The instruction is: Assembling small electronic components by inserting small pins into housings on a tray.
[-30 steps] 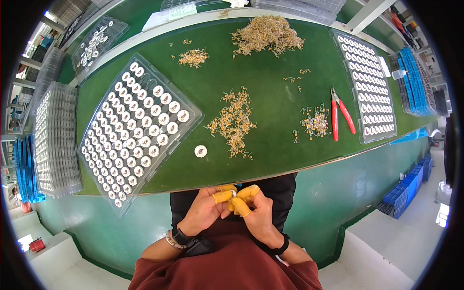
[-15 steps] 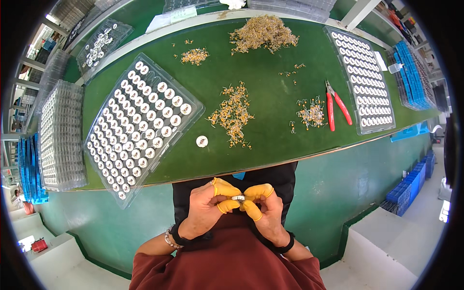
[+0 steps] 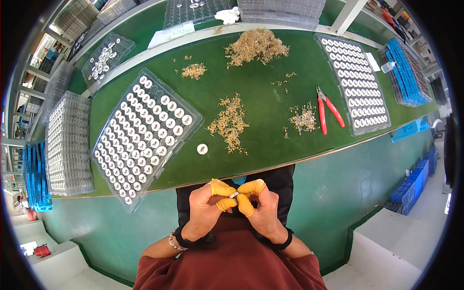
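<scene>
In front of my lap, just off the table's near edge, my left hand (image 3: 205, 209) and my right hand (image 3: 261, 209) come together. Yellow finger cots cover thumbs and index fingers. Between the fingertips they pinch one small round white part (image 3: 234, 195), held edge-on and mostly hidden. Whether a leaded component is on it I cannot tell. A similar white disc (image 3: 202, 149) lies alone on the green table (image 3: 270, 116). Left of it is a clear tray (image 3: 191, 126) of white discs. Beyond my hands lies a pile of small orange components with wire leads (image 3: 229, 124).
Red-handled cutters (image 3: 330, 111) lie right of a smaller component pile (image 3: 303, 119). A large heap (image 3: 258, 46) and a small one (image 3: 194, 71) sit farther back. Another filled tray (image 3: 355, 82) stands at the right, near blue trays (image 3: 406, 72). Stacked trays (image 3: 70, 145) rise at the left.
The view has shifted slightly. My fingertips have closed in around the white part, and it is tilted more than before. Nothing on the table has been moved.
</scene>
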Demonstrator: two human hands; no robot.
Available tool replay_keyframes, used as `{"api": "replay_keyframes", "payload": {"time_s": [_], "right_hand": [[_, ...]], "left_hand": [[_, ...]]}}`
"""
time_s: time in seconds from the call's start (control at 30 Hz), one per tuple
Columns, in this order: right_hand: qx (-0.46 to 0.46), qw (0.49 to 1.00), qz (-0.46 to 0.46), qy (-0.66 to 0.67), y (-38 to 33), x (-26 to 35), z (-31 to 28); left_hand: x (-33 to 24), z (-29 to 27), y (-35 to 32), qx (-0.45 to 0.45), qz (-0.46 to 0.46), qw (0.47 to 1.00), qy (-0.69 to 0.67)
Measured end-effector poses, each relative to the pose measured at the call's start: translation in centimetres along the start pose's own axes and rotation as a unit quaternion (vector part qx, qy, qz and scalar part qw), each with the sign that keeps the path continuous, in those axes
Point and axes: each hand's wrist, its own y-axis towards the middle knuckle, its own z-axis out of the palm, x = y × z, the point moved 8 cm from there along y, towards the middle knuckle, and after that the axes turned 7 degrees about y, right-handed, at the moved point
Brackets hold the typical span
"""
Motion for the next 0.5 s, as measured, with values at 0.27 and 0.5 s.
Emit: {"api": "replay_keyframes", "payload": {"time_s": [0.27, 0.5], "right_hand": [[0.04, 0.967, 0.142, 0.207, 1.2, -0.9, -0.6], [0.037, 0.998, 0.043, 0.032, 2.5, -0.4, 0.1]], "left_hand": [[0.6, 1.1, 1.5, 0.035, -0.138, 0.962, -0.232], [0.1, -0.8, 2.4, 0.007, -0.137, 0.985, -0.108]]}}
